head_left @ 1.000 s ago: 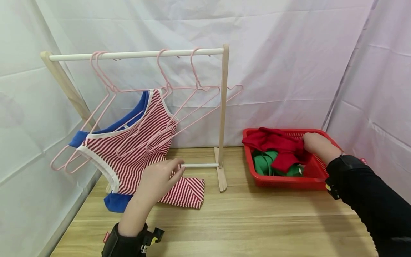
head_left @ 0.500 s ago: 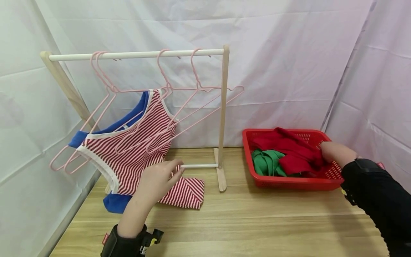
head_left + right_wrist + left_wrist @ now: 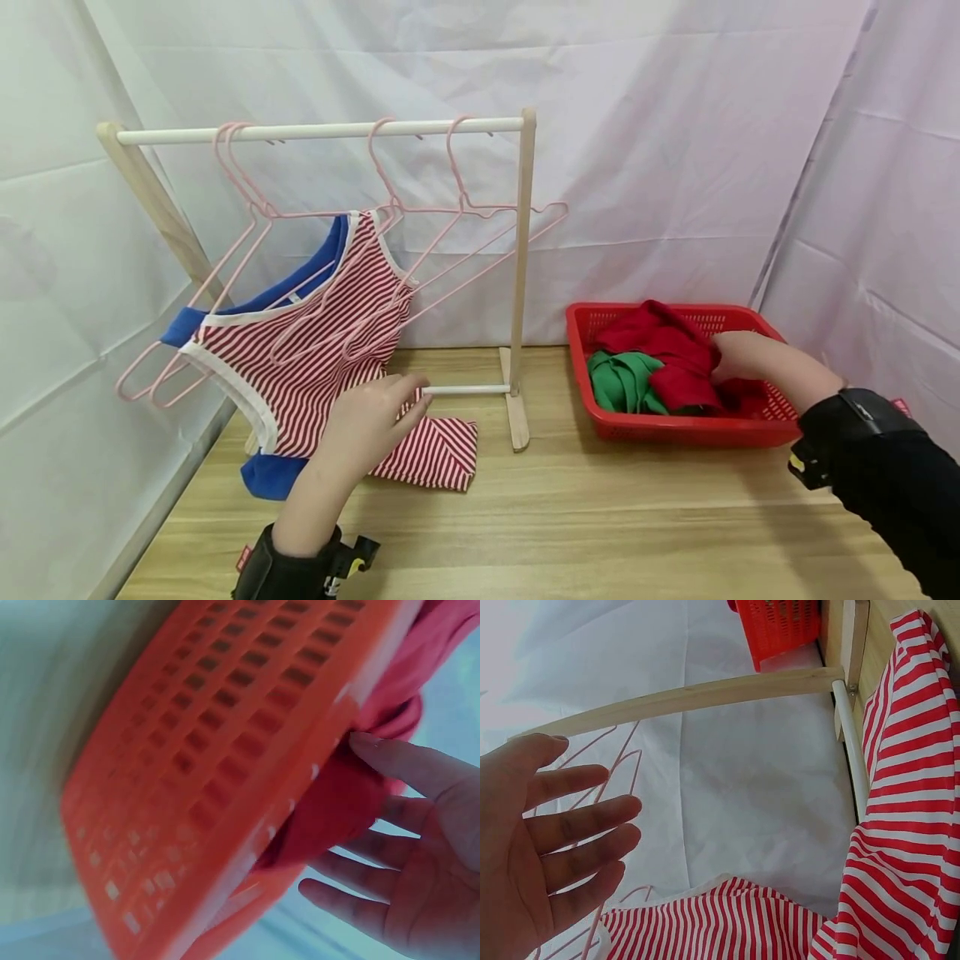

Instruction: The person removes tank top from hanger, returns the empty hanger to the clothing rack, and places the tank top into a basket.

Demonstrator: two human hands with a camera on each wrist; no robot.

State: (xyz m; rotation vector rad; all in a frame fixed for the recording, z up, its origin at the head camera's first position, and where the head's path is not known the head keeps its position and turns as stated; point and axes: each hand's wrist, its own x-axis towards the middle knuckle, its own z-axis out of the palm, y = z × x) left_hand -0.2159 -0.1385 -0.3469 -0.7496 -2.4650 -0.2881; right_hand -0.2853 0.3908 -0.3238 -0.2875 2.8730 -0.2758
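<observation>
In the head view my right hand [image 3: 738, 354] is inside the right part of the red plastic basket [image 3: 690, 431], at the edge of a crumpled red garment [image 3: 675, 346]. The right wrist view shows its thumb [image 3: 401, 757] and loosely extended fingers touching the red cloth [image 3: 341, 802] by the basket rim. A green garment [image 3: 625, 382] lies left of the red one. My left hand [image 3: 363, 425], fingers relaxed and holding nothing, hovers before a red-and-white striped sleeveless top [image 3: 315, 333] on a pink hanger. Behind that top hangs a blue garment [image 3: 273, 475].
A wooden rack with a white top bar [image 3: 322, 131] stands at the left. Two bare pink hangers [image 3: 457, 167] hang towards its right end. The rack's right upright [image 3: 522, 250] stands between the hanging clothes and the basket. White curtains [image 3: 660, 167] surround the wooden table [image 3: 585, 517].
The red garment has shifted right, off the basket's left rim and further inside. My right hand first moved right, then back left against the cloth. My left hand stayed put.
</observation>
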